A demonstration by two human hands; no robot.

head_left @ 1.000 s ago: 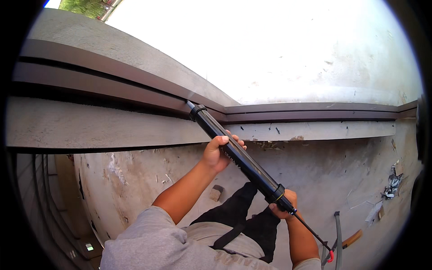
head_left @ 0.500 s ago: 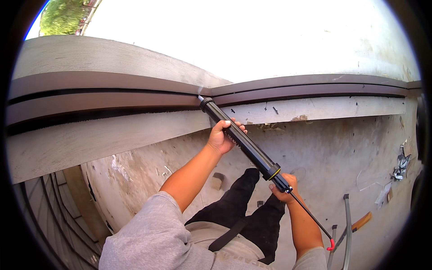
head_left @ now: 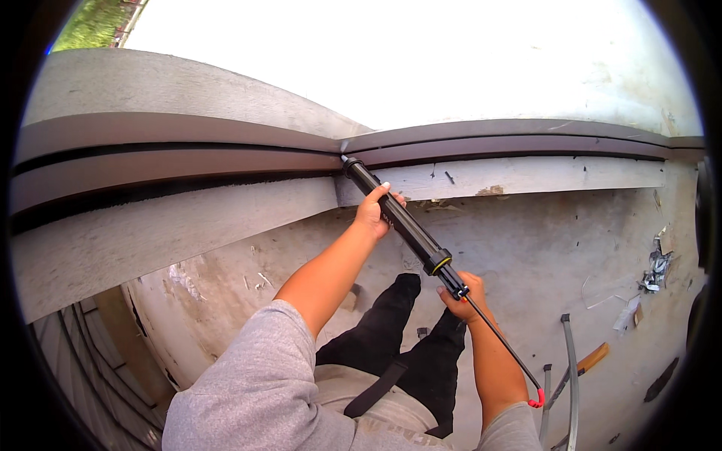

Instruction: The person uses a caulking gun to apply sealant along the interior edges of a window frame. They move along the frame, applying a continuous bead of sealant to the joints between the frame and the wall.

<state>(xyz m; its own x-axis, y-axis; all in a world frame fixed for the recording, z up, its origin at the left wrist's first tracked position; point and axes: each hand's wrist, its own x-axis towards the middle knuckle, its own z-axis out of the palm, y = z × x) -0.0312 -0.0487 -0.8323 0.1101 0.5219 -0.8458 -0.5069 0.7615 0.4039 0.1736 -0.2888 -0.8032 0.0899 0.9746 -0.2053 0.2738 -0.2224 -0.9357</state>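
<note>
I hold a long black caulking gun (head_left: 410,233) with both hands. My left hand (head_left: 374,213) wraps around its barrel near the front. My right hand (head_left: 464,295) grips the handle at the rear, where a thin rod with a red end (head_left: 535,401) sticks out backward. The gun's tip (head_left: 346,159) touches the corner joint of a dark brown metal rail (head_left: 226,154) that runs along the top of a grey concrete wall (head_left: 173,233). My legs in black trousers (head_left: 406,338) stand below on the concrete floor.
Metal strips (head_left: 569,376) and a wooden-handled tool (head_left: 590,359) lie on the floor at the right. Crumpled scraps (head_left: 656,267) sit near the right wall. Curved rods (head_left: 83,361) show at the lower left. A small block (head_left: 347,299) lies by my feet.
The view has swung so the corner joint sits nearer the middle. The gun's tip has stayed on the rail joint, with both hands holding as before.
</note>
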